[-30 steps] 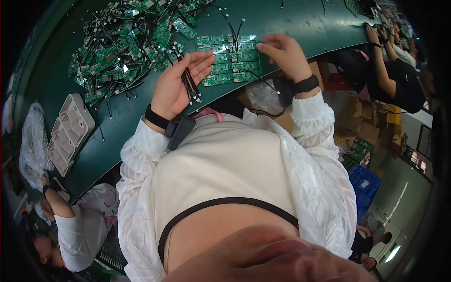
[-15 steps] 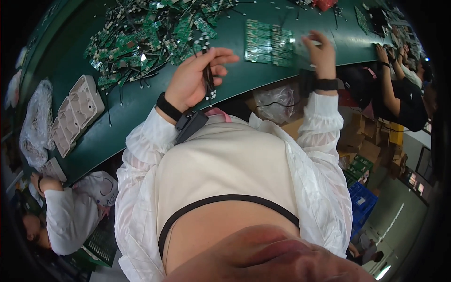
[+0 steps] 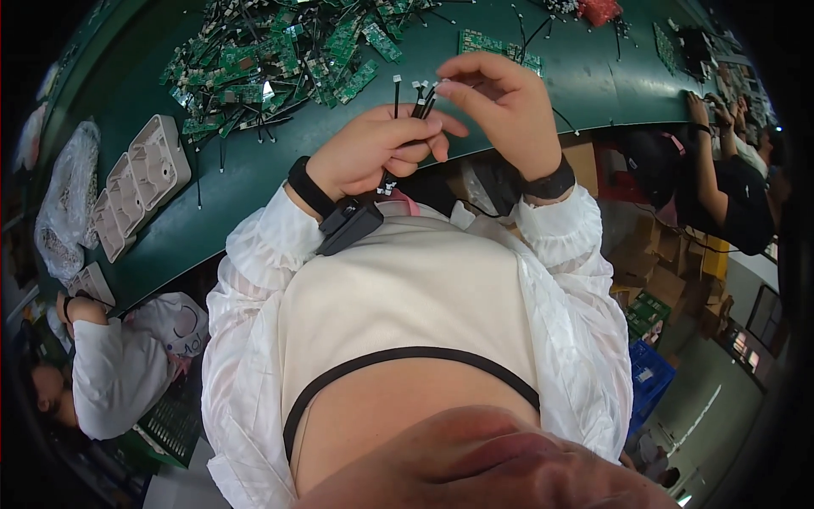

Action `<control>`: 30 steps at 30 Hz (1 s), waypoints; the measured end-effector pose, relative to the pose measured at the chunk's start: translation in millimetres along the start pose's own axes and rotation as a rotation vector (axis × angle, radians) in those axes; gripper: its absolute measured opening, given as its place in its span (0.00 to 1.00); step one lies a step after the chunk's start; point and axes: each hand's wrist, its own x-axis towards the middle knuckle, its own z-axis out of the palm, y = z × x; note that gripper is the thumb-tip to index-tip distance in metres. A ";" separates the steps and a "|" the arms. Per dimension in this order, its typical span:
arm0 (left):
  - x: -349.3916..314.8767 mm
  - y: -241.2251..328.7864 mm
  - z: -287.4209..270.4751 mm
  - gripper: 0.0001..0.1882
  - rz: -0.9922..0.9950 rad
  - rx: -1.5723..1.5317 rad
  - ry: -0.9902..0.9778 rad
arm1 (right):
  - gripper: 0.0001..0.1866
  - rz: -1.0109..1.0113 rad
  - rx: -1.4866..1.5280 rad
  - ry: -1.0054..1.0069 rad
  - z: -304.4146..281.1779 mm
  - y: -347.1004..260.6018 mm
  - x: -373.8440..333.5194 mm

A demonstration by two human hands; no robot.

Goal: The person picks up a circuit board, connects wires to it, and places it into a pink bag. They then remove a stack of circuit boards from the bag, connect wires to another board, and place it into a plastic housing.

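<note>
My left hand (image 3: 377,148) is closed round a bundle of thin black cables (image 3: 420,109) with small white connectors. Some connector ends stand up above its fingers, and others hang below the palm. Close by on the right, my right hand (image 3: 513,106) pinches at a white connector at the top of the bundle with thumb and forefinger. Behind the hands, a big heap of green circuit boards (image 3: 254,81) with black cables lies on the table. A panel of green circuit boards (image 3: 476,42) lies beyond my right hand, which partly hides it.
On the green table (image 3: 229,199), a grey moulded tray (image 3: 153,165) and a clear plastic bag (image 3: 68,204) lie to the left. A red bag (image 3: 599,10) sits at the far right. Co-workers sit at both sides, and cardboard boxes (image 3: 644,263) stand at the lower right.
My right hand has come left from beside the board panel to the cable bundle. My left hand has shifted slightly to the right, and the cable tops now lean toward my right hand.
</note>
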 end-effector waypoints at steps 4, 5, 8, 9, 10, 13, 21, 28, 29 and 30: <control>-2.8 -1.0 -2.6 0.15 0.101 -0.082 0.053 | 0.11 0.117 0.146 -0.011 -13.9 6.5 -2.1; -3.5 -0.6 -3.2 0.15 0.101 -0.085 0.054 | 0.11 0.120 0.145 -0.012 -16.8 8.4 -2.6; -4.8 3.8 -2.6 0.15 0.115 -0.056 0.112 | 0.11 -0.114 -0.292 -0.007 -23.4 13.3 -4.4; -3.7 3.7 -2.2 0.15 0.117 -0.062 0.111 | 0.11 -0.110 -0.295 -0.012 -23.4 14.3 -5.4; -2.3 3.5 -2.1 0.15 0.106 -0.057 0.114 | 0.11 -0.240 -0.486 -0.033 -22.3 15.7 -6.4; 1.5 3.0 0.0 0.15 0.086 -0.053 0.119 | 0.13 -0.502 -0.866 -0.083 -17.7 22.4 -9.4; 15.1 -0.2 0.1 0.15 0.193 -0.074 0.132 | 0.15 -0.490 -1.145 0.047 -13.7 30.9 3.9; 26.9 -3.5 1.0 0.16 0.354 0.001 0.298 | 0.10 -0.364 -0.971 0.253 -32.3 49.5 5.5; 27.5 -3.9 -3.3 0.16 0.351 -0.003 0.298 | 0.10 -0.359 -0.972 0.250 -35.7 52.6 3.5; 26.8 -4.1 -8.7 0.16 0.351 -0.051 0.282 | 0.09 -0.181 -0.752 0.253 -38.8 56.3 0.7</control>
